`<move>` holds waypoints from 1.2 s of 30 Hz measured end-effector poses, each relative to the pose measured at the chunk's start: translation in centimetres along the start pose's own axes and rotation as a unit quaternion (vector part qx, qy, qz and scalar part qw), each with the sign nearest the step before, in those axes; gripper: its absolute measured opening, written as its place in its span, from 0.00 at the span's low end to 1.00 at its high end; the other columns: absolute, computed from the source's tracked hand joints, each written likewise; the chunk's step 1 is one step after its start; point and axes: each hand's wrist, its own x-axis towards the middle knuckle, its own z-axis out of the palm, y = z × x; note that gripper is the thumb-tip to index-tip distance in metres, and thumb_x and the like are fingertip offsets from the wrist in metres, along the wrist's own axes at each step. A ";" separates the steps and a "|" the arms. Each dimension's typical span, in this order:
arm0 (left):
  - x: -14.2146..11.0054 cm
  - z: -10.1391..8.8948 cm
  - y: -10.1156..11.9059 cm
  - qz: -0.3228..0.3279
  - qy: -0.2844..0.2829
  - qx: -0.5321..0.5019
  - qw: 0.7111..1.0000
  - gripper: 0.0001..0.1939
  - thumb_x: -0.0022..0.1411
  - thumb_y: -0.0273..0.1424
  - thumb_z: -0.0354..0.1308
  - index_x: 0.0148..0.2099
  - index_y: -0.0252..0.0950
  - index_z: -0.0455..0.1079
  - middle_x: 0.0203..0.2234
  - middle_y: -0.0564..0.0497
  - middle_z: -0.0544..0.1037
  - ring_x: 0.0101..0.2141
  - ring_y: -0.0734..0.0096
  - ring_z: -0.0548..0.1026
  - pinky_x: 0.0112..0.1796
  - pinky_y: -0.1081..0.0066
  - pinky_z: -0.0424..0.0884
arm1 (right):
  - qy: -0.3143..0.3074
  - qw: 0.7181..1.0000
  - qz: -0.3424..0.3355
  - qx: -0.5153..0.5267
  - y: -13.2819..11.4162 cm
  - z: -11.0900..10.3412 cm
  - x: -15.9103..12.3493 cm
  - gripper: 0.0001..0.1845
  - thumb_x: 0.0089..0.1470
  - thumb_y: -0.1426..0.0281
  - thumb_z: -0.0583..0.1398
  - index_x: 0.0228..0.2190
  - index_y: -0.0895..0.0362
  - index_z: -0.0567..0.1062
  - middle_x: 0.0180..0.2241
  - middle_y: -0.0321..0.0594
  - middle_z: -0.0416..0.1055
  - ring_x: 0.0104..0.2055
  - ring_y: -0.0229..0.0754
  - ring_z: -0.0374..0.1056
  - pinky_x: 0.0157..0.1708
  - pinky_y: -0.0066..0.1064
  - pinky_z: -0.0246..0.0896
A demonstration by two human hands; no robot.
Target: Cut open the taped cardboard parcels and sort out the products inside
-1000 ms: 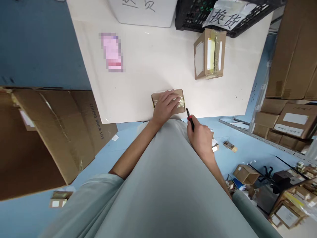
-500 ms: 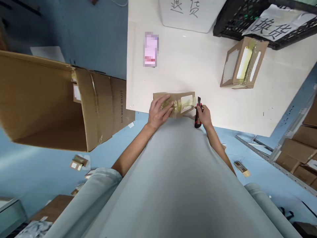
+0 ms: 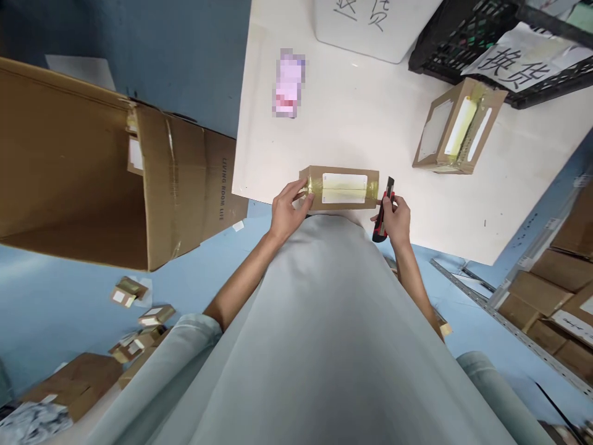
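A small cardboard box lies near the table's front edge, with a white label and yellowish tape on the face turned up. My left hand grips its left end between thumb and fingers. At the box's right end, my right hand is closed around a red and black utility knife, whose tip points away from me. Some right-hand fingers reach behind the knife toward the box; whether they touch it I cannot tell.
On the white table stand another taped cardboard box, a black crate, a white bin and a blurred pink item. A large open carton is at the left. Boxes on shelving stand at right.
The small box has been turned so its labelled face shows on top. My left hand has shifted from its top to its left end. The knife has moved slightly right and tilted.
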 end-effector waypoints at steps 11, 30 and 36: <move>4.3 4.9 -3.7 -0.063 -0.145 -0.073 0.985 0.21 0.72 0.34 0.65 0.65 0.45 0.79 0.64 0.46 0.79 0.63 0.56 0.77 0.61 0.55 0.82 | 0.046 0.923 -0.070 -0.376 -3.5 -2.9 -3.3 0.25 0.79 0.55 0.48 0.61 0.52 0.75 0.47 0.49 0.85 0.43 0.53 0.80 0.41 0.36 0.68; 5.2 5.9 -6.1 -0.036 -0.154 -0.173 0.972 0.23 0.66 0.35 0.70 0.63 0.45 0.82 0.61 0.43 0.79 0.61 0.51 0.78 0.59 0.51 0.84 | -0.206 0.660 -0.225 -0.687 -12.9 4.0 -1.5 0.29 0.83 0.60 0.39 0.71 0.53 0.68 0.54 0.56 0.78 0.48 0.55 0.78 0.43 0.37 0.59; 5.4 6.0 -6.2 -0.035 -0.150 -0.168 0.974 0.24 0.64 0.31 0.70 0.62 0.44 0.83 0.60 0.43 0.79 0.61 0.52 0.79 0.59 0.53 0.84 | -0.207 0.650 -0.231 -0.694 -13.2 4.6 -1.0 0.26 0.82 0.65 0.42 0.70 0.55 0.68 0.52 0.56 0.79 0.44 0.53 0.79 0.40 0.37 0.59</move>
